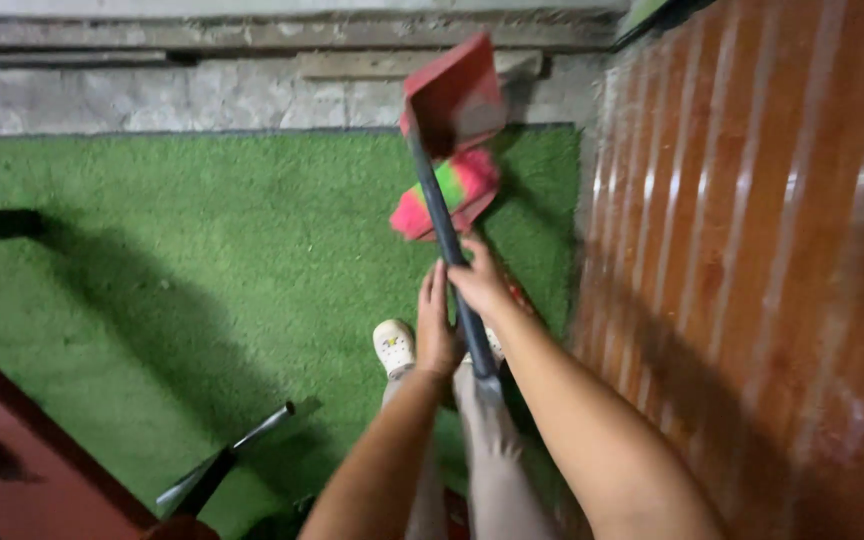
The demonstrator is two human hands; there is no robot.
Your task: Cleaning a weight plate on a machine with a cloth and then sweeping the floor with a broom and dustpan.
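Green artificial turf (pixel 202 230) covered the floor in the view from the head camera, and a strip of grey concrete (pixel 202 95) ran along its far edge. On the right side we saw a wall of reddish-brown wooden slats (pixel 762 250) with a glossy surface.

Our two hands were close together near the middle of the picture. Our right hand (pixel 479 285) was closed around the dark long handle (pixel 449 240), a little above its lower end. Our left hand (pixel 436 330) lay just beside it, on the left of the handle, with the fingers straight and pressed against the pole; we could not tell if it was truly gripping or only resting on it.

The handle went up and away from us to a red dustpan (pixel 457 95), which was raised above the turf, tilted, near the concrete strip. Under the dustpan, touching the handle, was a brush with pink and green bristles (pixel 452 190) on a red base. It was blurred, so we could not tell how it was fixed to the pole.

Below our hands we saw our legs in beige trousers (pixel 492 450) and one white shoe (pixel 394 345) standing on the turf.

At the lower left, well apart from our hands, a dark bar with a silver end (pixel 237 450) lay slanted over the turf, next to a reddish surface (pixel 42 470) in the corner. A dark shadow crossed the turf on the left.
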